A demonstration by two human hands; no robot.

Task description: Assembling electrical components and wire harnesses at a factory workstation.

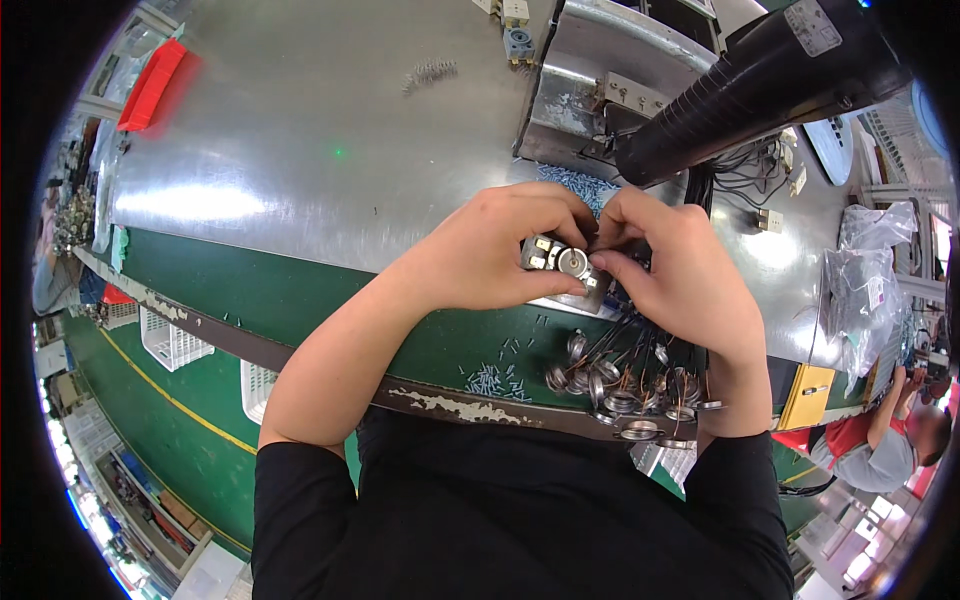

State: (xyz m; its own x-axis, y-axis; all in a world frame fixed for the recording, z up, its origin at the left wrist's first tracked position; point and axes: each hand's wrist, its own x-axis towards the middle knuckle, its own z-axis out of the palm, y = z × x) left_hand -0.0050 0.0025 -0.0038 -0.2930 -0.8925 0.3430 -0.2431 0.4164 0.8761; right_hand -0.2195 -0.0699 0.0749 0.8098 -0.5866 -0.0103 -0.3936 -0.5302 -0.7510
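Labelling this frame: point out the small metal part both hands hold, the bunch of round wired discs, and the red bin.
small metal part [566,264], head view, its round centre button.
bunch of round wired discs [622,392], head view, middle of the cluster.
red bin [152,84], head view, its side wall.

Operator wears a black garment; black sleeves [300,490] pushed up above the elbows. Forearms, left hand [490,255] and right hand [680,270] bare.

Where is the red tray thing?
In the head view, the red tray sits far upper left, at the far left corner of the shiny metal table.
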